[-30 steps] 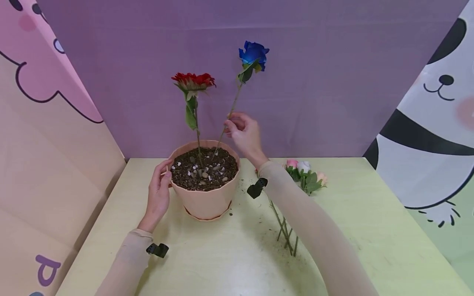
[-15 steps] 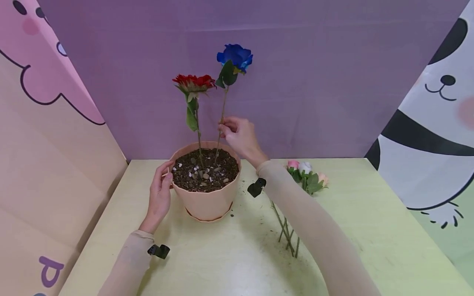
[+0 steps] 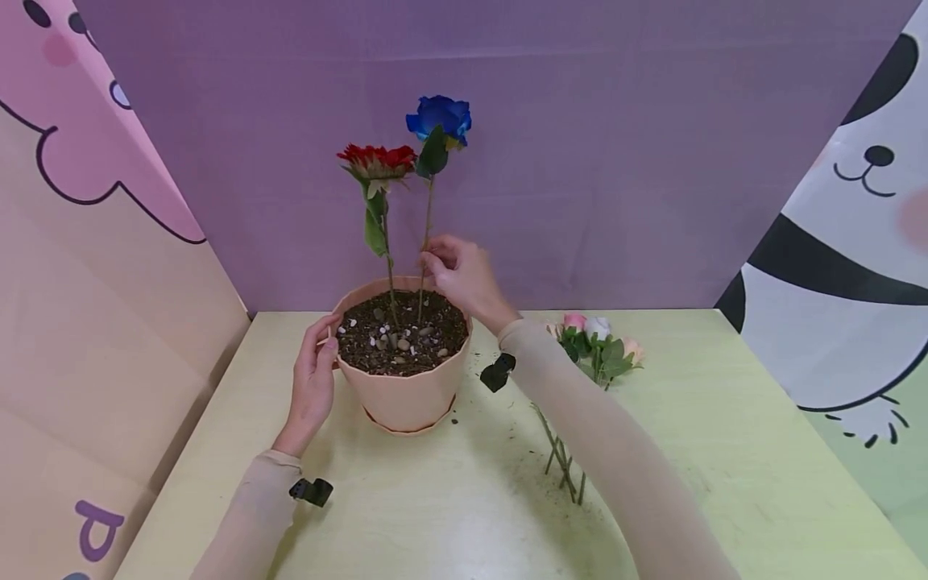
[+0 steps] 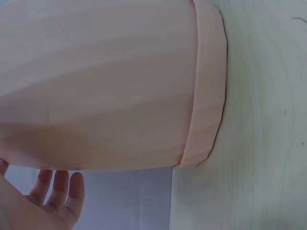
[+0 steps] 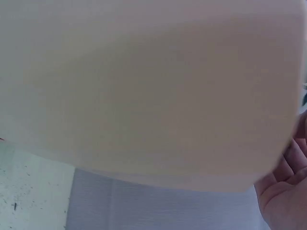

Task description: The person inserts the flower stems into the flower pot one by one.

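Observation:
A pink flowerpot [image 3: 406,395] filled with dark soil [image 3: 362,354] and pebbles stands on a matching saucer. In it a red flower [image 3: 379,161] rises upright on a leafy stem. To its right is a blue rose [image 3: 440,118], nearly upright, its stem's lower end at the soil. My right hand [image 3: 467,278] pinches that stem between thumb and fingers, above the pot's rim. Against the pot's left side rests my left hand [image 3: 313,387], fingers and thumb touching the outer wall. The left wrist view shows its fingertips [image 4: 76,182] by the pot wall.
Right of the pot, several roses [image 3: 596,329] in pink, white and peach lie on the pale table [image 3: 449,515], their stems partly under the right forearm. Soil crumbs are scattered nearby. A purple backdrop [image 3: 616,177] stands directly behind the table.
My right hand has moved left and slightly down with the blue rose, whose stem has gone from leaning right to nearly upright. My left hand has stayed at the pot.

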Motion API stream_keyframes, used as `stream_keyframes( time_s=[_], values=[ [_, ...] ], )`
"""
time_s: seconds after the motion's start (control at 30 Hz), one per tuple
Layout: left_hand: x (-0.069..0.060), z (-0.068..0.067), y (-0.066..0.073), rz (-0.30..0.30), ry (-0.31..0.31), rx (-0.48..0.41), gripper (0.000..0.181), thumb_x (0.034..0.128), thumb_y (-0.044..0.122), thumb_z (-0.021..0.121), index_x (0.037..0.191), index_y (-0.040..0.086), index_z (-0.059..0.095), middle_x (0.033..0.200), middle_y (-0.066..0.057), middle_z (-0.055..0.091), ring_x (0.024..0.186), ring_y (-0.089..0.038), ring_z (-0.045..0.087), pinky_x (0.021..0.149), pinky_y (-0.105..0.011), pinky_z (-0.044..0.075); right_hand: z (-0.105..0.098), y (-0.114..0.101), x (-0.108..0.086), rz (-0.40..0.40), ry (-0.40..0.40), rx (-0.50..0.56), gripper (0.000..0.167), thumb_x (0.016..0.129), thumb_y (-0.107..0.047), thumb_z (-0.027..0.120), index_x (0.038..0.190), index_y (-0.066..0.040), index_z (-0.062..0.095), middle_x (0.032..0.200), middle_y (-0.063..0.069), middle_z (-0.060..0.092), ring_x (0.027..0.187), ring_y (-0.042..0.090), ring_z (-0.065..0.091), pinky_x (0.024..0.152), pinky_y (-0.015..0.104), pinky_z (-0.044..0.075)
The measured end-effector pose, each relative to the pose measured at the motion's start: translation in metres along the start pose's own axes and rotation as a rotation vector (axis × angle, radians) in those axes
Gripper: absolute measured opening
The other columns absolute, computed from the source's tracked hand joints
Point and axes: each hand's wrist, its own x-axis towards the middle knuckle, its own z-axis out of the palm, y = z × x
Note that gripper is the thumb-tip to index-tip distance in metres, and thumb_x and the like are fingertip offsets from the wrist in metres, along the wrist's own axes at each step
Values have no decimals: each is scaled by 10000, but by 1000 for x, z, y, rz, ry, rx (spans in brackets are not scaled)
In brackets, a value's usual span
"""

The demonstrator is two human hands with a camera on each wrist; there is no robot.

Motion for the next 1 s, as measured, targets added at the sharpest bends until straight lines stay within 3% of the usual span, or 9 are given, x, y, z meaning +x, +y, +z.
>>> stream_keyframes(
  time_s=[0.2, 0.4, 0.73, 1.0],
  values=[
    [-2, 1, -1, -15, -5, 3, 444, 1156, 213, 357, 1573, 105, 464, 1500, -183, 515, 1121, 34, 560, 909, -189, 484, 9, 16, -7, 15, -12, 124, 229, 1047, -88, 649, 1207, 63, 715, 1112, 206, 793, 964, 335, 783, 851, 419, 649],
    [-1, 0, 1, 3, 2, 13, 443, 1156, 220, 364, 1569, 99, 469, 1468, -202, 535, 1105, 42, 569, 905, -186, 486, 15, 27, -14, -49, 44, 58, 213, 1039, -107, 668, 1146, 57, 750, 1038, 189, 813, 889, 319, 785, 782, 341, 634],
    [1, 0, 3, -7, 5, 20, 446, 1157, 217, 349, 1572, 99, 460, 1533, -174, 505, 1133, -2, 552, 906, -202, 483, 15, 25, -10, -78, 2, -24, 239, 1027, -132, 675, 1173, 36, 762, 1024, 156, 823, 895, 271, 793, 789, 321, 619],
    [-1, 1, 2, -19, -3, 27, 444, 1159, 219, 354, 1575, 104, 462, 1542, -184, 493, 1181, -147, 557, 918, -236, 490, 15, 28, -12, -99, -21, -52, 205, 1031, -126, 670, 1132, 19, 774, 986, 129, 826, 880, 248, 787, 783, 324, 614]
  ],
)
